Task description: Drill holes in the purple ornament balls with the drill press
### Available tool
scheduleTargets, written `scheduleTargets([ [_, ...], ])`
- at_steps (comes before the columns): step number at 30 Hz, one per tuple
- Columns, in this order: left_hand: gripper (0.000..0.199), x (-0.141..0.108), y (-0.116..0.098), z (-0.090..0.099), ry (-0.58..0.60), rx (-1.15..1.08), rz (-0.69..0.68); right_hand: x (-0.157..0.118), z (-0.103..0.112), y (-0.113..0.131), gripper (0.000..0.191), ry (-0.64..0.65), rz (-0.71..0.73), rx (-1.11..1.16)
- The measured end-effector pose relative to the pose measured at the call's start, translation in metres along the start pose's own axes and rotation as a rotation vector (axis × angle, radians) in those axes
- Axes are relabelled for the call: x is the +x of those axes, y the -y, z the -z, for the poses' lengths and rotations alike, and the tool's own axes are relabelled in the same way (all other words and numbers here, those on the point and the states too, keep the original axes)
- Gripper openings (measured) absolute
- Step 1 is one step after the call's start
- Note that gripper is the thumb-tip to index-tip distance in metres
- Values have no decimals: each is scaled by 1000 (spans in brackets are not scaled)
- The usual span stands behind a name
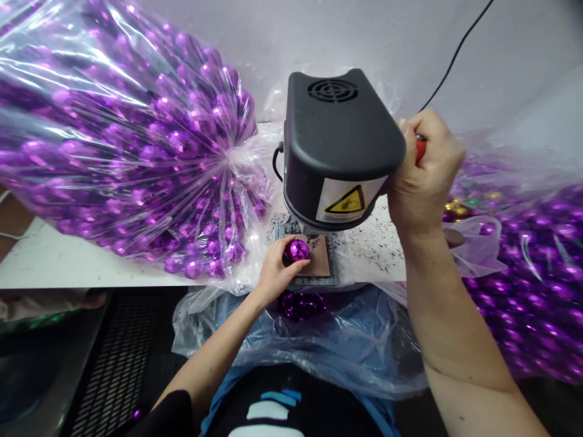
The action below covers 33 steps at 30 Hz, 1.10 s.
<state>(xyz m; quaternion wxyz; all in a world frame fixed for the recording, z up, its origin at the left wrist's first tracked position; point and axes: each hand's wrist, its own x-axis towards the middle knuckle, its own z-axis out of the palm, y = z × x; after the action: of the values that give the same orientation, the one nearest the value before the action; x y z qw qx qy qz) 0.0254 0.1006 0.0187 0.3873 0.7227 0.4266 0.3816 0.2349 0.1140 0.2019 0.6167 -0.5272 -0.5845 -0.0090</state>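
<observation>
My left hand (277,267) pinches a shiny purple ball (298,249) between thumb and fingers, over a brown pad (321,258) on a grey base plate. Above it stands a black hand-lever press (341,133) with a yellow warning label (346,200) on its front. My right hand (423,164) is wrapped round the press's lever, whose red grip (420,149) shows between the fingers. The press head hides part of the base, so whether its tip touches the ball cannot be seen.
A tied clear bag of purple balls (150,139) fills the table's left side. Another heap of purple balls in plastic (532,267) lies at the right. Dark flecks (373,243) litter the white table. Plastic with purple balls (303,305) hangs over my lap. A black cable (460,45) runs up the wall.
</observation>
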Motion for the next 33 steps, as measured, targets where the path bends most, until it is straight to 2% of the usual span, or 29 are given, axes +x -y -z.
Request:
scheduleTargets([
  [4,40,7,1,1,-3,-108,169,2,0,1,50,6,17,-27],
  [8,41,10,5,2,8,27,178,3,1,-2,52,24,19,-18],
  [11,41,8,4,1,28,131,135,2,1,-3,52,20,4,-10],
  [15,40,8,-2,-3,7,278,-5,2,0,-2,48,6,-3,-21],
  [19,44,11,-4,-11,-16,319,-100,3,0,1,43,12,14,-41],
  [26,44,6,0,-30,-18,278,-170,1,2,1,41,-3,36,-63],
  [33,39,1,-5,-34,13,327,-143,-1,0,-4,28,-47,17,-70],
])
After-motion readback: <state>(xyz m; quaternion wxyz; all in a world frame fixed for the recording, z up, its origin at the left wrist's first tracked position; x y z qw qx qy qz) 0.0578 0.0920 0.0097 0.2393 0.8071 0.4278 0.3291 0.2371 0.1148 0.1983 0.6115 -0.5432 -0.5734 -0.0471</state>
